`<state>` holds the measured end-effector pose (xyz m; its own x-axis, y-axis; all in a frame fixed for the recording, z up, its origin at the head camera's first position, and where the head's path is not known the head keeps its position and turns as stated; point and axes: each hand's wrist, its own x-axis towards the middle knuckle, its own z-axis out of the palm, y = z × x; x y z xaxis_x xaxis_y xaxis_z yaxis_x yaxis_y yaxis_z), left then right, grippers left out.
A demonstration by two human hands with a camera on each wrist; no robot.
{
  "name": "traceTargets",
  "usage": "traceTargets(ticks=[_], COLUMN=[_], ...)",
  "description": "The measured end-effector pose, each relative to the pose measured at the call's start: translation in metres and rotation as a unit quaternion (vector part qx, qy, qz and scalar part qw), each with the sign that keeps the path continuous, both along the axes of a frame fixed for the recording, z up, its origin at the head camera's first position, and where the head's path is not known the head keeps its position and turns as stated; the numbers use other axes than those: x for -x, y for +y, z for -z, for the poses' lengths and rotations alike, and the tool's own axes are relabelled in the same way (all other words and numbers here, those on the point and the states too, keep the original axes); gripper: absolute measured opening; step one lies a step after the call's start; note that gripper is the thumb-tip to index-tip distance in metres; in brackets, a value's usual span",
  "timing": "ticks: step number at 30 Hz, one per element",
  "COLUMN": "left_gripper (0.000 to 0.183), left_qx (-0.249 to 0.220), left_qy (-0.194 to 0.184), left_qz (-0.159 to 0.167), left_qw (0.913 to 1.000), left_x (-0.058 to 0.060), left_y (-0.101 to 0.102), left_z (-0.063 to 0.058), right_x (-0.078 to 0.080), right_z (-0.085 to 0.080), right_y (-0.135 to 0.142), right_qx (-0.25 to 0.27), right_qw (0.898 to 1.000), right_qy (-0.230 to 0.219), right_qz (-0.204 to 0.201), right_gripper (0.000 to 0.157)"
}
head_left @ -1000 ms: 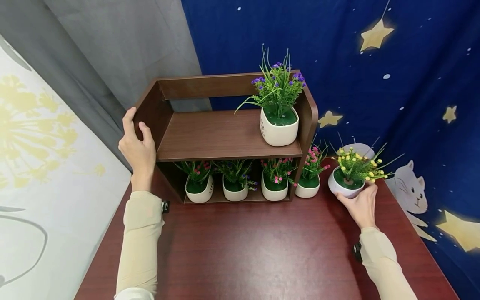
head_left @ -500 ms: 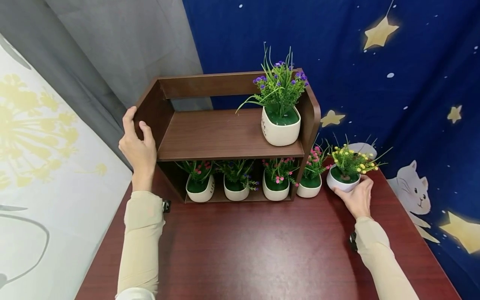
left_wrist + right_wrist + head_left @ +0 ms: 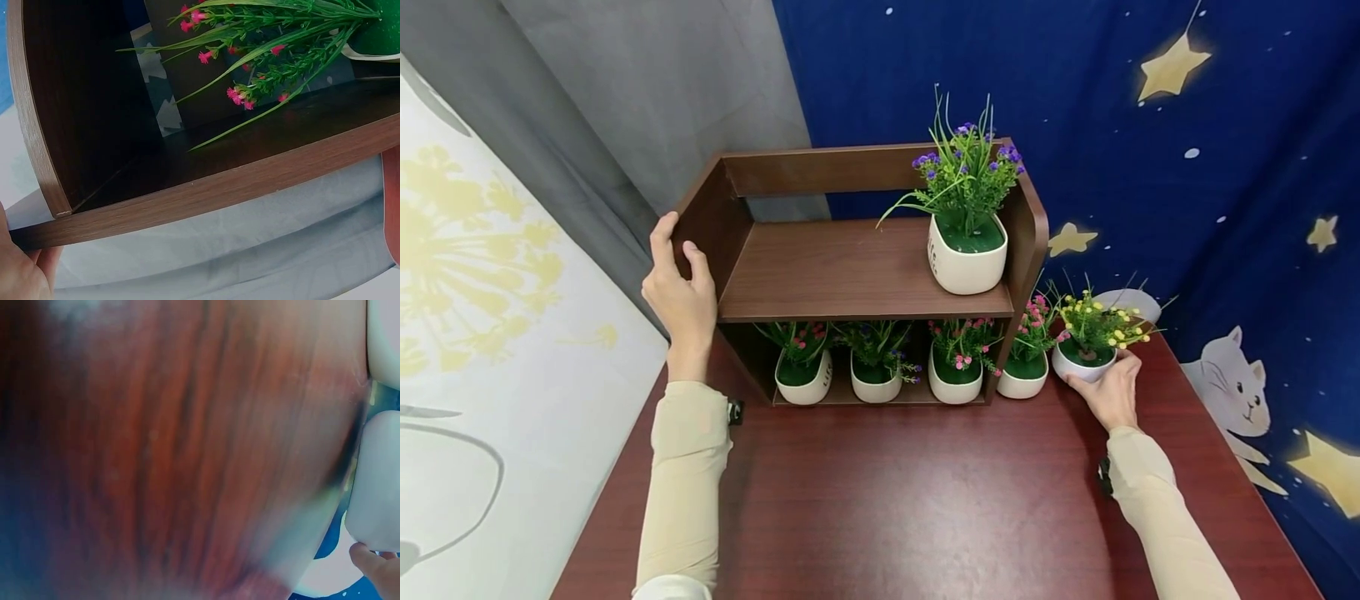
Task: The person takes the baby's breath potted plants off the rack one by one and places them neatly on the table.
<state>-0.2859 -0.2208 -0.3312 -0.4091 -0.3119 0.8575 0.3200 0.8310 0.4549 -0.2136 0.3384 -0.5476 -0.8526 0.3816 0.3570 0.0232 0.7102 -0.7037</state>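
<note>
My left hand (image 3: 683, 292) grips the left side panel of a brown two-tier wooden shelf (image 3: 831, 271), thumb on the inner face and fingers outside. In the left wrist view, part of that hand (image 3: 25, 269) shows at the panel's edge. On the right, my right hand (image 3: 1112, 390) holds the white pot of a yellow-flowered artificial plant (image 3: 1084, 333) near its base. The right wrist view shows fingertips (image 3: 375, 565) against this white pot (image 3: 381, 487). Just left of it stands a pink-flowered potted plant (image 3: 1024, 371), outside the shelf's right side.
A purple-flowered potted plant (image 3: 968, 258) stands at the right end of the upper tier. Below are three potted plants, the left one (image 3: 805, 379), the middle one (image 3: 876, 379) and the right one (image 3: 957, 379). A dark red table (image 3: 910, 492) carries everything; curtains (image 3: 880, 67) hang behind.
My right hand has brought the yellow-flowered plant leftward, closer to the pink-flowered one beside the shelf. The left hand keeps its grip on the panel. The head view has shifted slightly.
</note>
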Motion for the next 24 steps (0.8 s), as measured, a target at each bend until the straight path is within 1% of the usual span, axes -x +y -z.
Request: traceTargets(ticks=[3, 9, 14, 17, 19, 21, 24], left_gripper=[0.036, 0.036, 0.036, 0.036, 0.036, 0.036, 0.036], left_qx=[0.001, 0.004, 0.002, 0.002, 0.001, 0.001, 0.000], left_qy=[0.002, 0.001, 0.001, 0.002, 0.002, 0.002, 0.001], left_qz=[0.001, 0.001, 0.001, 0.000, 0.000, 0.000, 0.000], left_qw=[1.0000, 1.0000, 1.0000, 1.0000, 1.0000, 1.0000, 1.0000], left_x=[0.000, -0.002, -0.002, -0.002, -0.001, -0.001, 0.000], left_y=[0.000, 0.000, 0.000, 0.000, 0.000, 0.000, 0.000], left_z=[-0.001, -0.001, -0.001, -0.001, 0.000, 0.000, 0.000], right_x=[0.000, 0.000, -0.002, -0.003, -0.005, -0.008, -0.016], right_z=[0.001, 0.000, -0.002, -0.003, -0.003, -0.003, -0.006], right_y=[0.000, 0.003, 0.006, 0.008, 0.009, 0.009, 0.007], right_qx=[-0.003, 0.004, 0.016, 0.019, 0.023, 0.031, 0.048], right_qw=[1.000, 0.999, 0.997, 0.995, 0.994, 0.995, 0.995], right_qy=[-0.007, -0.031, -0.078, -0.101, -0.103, -0.096, -0.083], right_qz=[0.001, 0.016, 0.020, 0.007, -0.005, -0.018, -0.025], right_gripper=[0.089, 0.090, 0.097, 0.100, 0.101, 0.101, 0.102])
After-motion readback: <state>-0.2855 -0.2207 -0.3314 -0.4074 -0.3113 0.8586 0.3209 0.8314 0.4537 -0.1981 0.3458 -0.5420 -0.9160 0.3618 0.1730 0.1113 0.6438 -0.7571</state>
